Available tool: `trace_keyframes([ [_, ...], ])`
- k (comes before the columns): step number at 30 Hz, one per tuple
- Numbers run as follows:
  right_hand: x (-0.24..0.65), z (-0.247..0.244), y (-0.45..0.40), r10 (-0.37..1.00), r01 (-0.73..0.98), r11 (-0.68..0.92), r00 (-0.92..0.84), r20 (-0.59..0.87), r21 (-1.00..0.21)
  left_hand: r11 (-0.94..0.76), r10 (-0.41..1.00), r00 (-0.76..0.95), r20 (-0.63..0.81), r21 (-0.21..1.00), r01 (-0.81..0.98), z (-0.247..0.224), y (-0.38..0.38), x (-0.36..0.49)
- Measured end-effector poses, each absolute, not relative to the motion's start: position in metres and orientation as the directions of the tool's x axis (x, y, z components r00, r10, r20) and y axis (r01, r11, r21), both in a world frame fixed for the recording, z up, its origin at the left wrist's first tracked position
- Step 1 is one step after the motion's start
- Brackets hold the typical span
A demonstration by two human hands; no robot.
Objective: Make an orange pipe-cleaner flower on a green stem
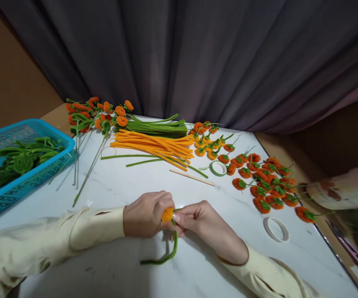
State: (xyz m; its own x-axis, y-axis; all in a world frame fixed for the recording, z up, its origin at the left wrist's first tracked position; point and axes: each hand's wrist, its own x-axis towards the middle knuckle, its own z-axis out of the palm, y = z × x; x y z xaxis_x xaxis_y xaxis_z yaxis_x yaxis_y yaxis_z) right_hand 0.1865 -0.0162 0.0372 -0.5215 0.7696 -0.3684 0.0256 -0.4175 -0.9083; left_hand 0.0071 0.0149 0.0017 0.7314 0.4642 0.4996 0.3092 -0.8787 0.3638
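Near the front middle of the white table, my left hand (149, 214) is closed around a small yellow-orange pompom-like pumpkin (167, 214). My right hand (194, 218) pinches at the pumpkin's right side, where a short green stem (177, 210) shows between the fingertips. A longer green fuzzy stem (174, 246) hangs from between the hands and curves left over the table. Beyond the hands lie a bundle of yellow-orange fuzzy stems (154, 143), a bundle of green ones (160, 128) and a thin wooden stick (192, 177).
A blue basket (69, 145) with green pieces stands left. Orange flower-like pieces (121, 121) lie at back left. Several orange pumpkins (261, 205) spread over the right. Green tape (218, 168), a white roll (276, 229), a cup (337, 192) and scissors (349, 248) are also there.
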Motion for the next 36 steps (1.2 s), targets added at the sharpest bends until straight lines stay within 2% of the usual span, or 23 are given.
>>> trace_keyframes([
  [3, 0.184, 0.037, -0.017, 0.764, -0.014, -0.425, -0.541, -0.350, -0.905, -0.865, 0.488, 0.713, 0.504, 0.391, 0.315, -0.001, 0.016, 0.007],
  [6, 0.181, 0.036, -0.019, 0.794, -0.153, -0.480, -0.495, -0.354, -0.864, -0.853, 0.502, 0.678, 0.536, 0.433, 0.289, -0.007, 0.017, 0.008],
  [9, 0.178, 0.032, -0.020, 0.850, -0.300, -0.481, -0.391, -0.353, -0.824, -0.768, 0.595, 0.627, 0.503, 0.586, 0.258, -0.010, 0.017, 0.009],
  [11, 0.177, 0.029, -0.020, 0.875, -0.343, -0.459, -0.338, -0.348, -0.820, -0.603, 0.703, 0.598, 0.385, 0.769, 0.213, -0.009, 0.016, 0.011],
  [13, 0.178, 0.026, -0.019, 0.893, -0.340, -0.430, -0.294, -0.340, -0.836, -0.332, 0.786, 0.592, 0.179, 0.930, 0.159, -0.005, 0.016, 0.013],
  [14, 0.178, 0.025, -0.019, 0.902, -0.325, -0.415, -0.274, -0.335, -0.850, -0.191, 0.805, 0.589, 0.077, 0.972, 0.134, -0.002, 0.016, 0.014],
  [18, 0.178, 0.022, -0.017, 0.924, -0.262, -0.368, -0.214, -0.318, -0.892, 0.181, 0.826, 0.537, -0.172, 0.983, 0.038, 0.007, 0.016, 0.017],
  [21, 0.177, 0.021, -0.017, 0.928, -0.260, -0.354, -0.220, -0.302, -0.898, 0.416, 0.771, 0.553, -0.315, 0.907, -0.063, 0.008, 0.015, 0.019],
  [23, 0.177, 0.021, -0.016, 0.927, -0.261, -0.347, -0.238, -0.289, -0.901, 0.516, 0.727, 0.579, -0.369, 0.850, -0.106, 0.007, 0.014, 0.020],
  [26, 0.178, 0.020, -0.014, 0.919, -0.248, -0.341, -0.290, -0.266, -0.907, 0.509, 0.718, 0.591, -0.368, 0.856, -0.085, 0.005, 0.012, 0.022],
  [30, 0.180, 0.021, -0.013, 0.897, -0.129, -0.350, -0.333, -0.292, -0.928, 0.348, 0.779, 0.534, -0.328, 0.935, 0.066, 0.008, 0.011, 0.022],
  [36, 0.184, 0.026, -0.014, 0.915, 0.082, -0.178, -0.354, -0.195, -0.981, 0.223, 0.748, 0.588, -0.307, 0.951, 0.213, 0.010, 0.009, 0.020],
])
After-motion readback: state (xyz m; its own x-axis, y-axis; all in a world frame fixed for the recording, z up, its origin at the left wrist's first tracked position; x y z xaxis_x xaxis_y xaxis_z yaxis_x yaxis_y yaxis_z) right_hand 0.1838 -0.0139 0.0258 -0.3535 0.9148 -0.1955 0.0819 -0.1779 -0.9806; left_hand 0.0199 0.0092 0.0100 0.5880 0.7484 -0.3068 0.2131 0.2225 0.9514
